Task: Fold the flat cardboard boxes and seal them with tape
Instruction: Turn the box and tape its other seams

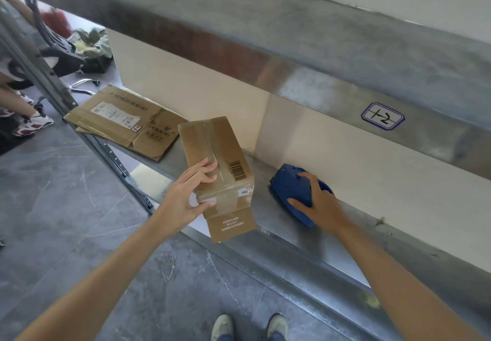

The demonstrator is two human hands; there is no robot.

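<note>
A folded brown cardboard box lies on the metal shelf, with tape along its top seam and over its near end; one near flap sticks out past the shelf edge. My left hand grips the box's near left corner, fingers on top and thumb on the taped end. My right hand lies over a blue tape dispenser on the shelf to the right of the box, fingers curled round its body. Further left, a stack of flat cardboard boxes rests on the shelf.
An upper metal shelf with a hand-written label overhangs the work area. A slotted upright post stands at the left. Behind it are a chair, bags and another person's feet. My shoes stand on the grey tiled floor.
</note>
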